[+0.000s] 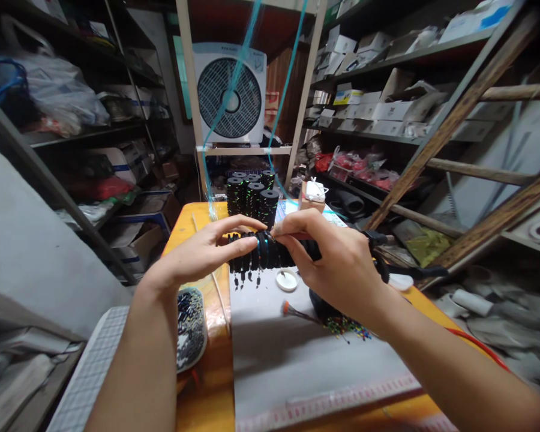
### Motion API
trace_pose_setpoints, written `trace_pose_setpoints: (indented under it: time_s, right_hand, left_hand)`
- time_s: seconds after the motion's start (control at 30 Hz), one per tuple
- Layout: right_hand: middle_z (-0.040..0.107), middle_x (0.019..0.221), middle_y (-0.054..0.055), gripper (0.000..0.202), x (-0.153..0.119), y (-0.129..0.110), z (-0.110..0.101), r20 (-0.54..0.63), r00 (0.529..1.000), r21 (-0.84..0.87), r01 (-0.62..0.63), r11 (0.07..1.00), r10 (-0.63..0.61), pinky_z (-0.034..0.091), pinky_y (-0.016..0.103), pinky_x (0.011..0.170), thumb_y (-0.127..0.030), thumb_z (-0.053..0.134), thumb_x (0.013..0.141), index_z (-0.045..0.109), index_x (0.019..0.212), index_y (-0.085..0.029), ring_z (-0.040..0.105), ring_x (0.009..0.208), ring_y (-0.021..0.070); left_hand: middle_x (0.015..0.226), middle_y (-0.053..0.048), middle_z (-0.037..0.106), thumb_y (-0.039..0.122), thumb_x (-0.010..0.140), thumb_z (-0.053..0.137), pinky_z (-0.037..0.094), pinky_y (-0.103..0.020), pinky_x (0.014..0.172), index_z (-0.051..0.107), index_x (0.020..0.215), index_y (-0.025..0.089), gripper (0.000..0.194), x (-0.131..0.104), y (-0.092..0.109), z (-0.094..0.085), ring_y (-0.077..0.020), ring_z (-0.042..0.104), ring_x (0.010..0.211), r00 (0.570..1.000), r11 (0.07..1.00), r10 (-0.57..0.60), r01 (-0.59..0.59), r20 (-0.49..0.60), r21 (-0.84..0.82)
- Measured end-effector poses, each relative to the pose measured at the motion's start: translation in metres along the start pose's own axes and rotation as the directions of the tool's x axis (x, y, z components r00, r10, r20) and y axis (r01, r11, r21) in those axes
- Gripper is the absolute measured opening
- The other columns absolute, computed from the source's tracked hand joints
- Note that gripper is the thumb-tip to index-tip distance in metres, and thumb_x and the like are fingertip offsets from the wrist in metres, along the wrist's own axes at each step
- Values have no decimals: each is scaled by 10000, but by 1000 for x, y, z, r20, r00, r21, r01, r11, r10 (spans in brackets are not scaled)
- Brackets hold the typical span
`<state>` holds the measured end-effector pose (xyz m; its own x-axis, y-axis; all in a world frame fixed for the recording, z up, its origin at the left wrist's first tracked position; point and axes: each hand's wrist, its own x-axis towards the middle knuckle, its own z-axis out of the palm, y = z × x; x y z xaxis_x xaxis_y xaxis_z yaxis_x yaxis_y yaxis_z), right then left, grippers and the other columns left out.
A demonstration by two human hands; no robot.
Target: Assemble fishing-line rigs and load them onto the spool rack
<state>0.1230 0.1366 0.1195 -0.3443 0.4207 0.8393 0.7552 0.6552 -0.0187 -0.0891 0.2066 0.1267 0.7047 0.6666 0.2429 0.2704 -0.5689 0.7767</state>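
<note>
A black roll [286, 254] wrapped with dark cord bracelets [244, 258] lies crosswise in front of me, several short beaded ends hanging from its left part. My left hand [207, 249] grips that roll from the left, thumb across the front and fingers over the top. At its upper middle, my right hand [328, 246] is closed in a pinch against the cords, near my left fingertips. What sits between the right thumb and forefinger is too small to make out. A small white dish [287, 279] is just below the roll.
Behind stand several upright black rolls [256, 192]. A tray of dark beads [191, 330] is at left; a brush [299, 312] and colourful-headed pins [348, 327] lie at right. A box fan [229, 96], loaded shelves [373, 114] and a wooden ladder [459, 114] surround the yellow table [207, 231].
</note>
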Motion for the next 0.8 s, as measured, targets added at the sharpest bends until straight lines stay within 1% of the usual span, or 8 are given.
trace_pose_setpoints:
  time_s: [0.13, 0.23, 0.4, 0.53, 0.67, 0.8]
  right_hand:
    - [728, 854, -3, 133, 2, -2, -1, 30, 999, -14, 17, 1000, -16, 523, 211, 653, -84, 544, 935, 550, 944, -216, 705, 710, 126]
    - [726, 836, -8, 154, 2, -2, -3, 65, 998, -13, 6, 1000, -5, 514, 224, 635, -69, 540, 914, 553, 909, -223, 696, 697, 136]
    - [722, 822, -14, 138, 3, 1, -3, 52, 999, 16, -2, 1000, 1, 511, 232, 621, -90, 568, 898, 543, 918, -224, 697, 700, 145]
    - [722, 806, -15, 139, 5, 1, -5, 66, 997, 8, 45, 999, -46, 503, 221, 601, -81, 545, 903, 546, 903, -220, 694, 677, 133]
    - [722, 803, -13, 160, 5, 0, -7, 80, 991, 1, 107, 994, -107, 511, 212, 633, -53, 525, 892, 556, 925, -206, 691, 669, 122]
    - [721, 779, -2, 171, 2, 0, -5, 89, 984, -63, 161, 985, -155, 522, 243, 651, -56, 498, 908, 567, 954, -206, 688, 677, 143]
  left_hand:
    - [1304, -5, 643, 508, 917, 578, 421, -373, 1037, 628, 1212, 297, 367, 0, 1, 0, -253, 537, 1259, 1000, 1000, -13, 13, 1, -13]
    - [1325, -18, 623, 521, 909, 581, 431, -370, 1025, 619, 1195, 282, 374, -1, 2, 0, -257, 520, 1275, 1000, 1000, -26, 26, -5, -12]
    - [1298, -41, 632, 515, 913, 573, 423, -392, 1039, 619, 1166, 261, 361, -1, 2, 1, -261, 543, 1243, 1000, 1000, -11, 11, 2, -12]
    - [1271, -30, 641, 506, 913, 575, 415, -390, 1033, 621, 1161, 260, 352, -1, 2, 1, -261, 551, 1217, 1000, 1000, -1, 1, -3, -4]
    - [1273, -36, 630, 493, 919, 575, 403, -389, 1043, 608, 1169, 254, 347, 1, 2, 1, -252, 540, 1225, 1000, 1000, 5, -5, 2, -24]
    - [1289, -37, 626, 498, 911, 586, 434, -381, 1008, 611, 1164, 264, 345, 2, 1, 2, -256, 536, 1228, 1000, 1000, 2, -2, -3, -23]
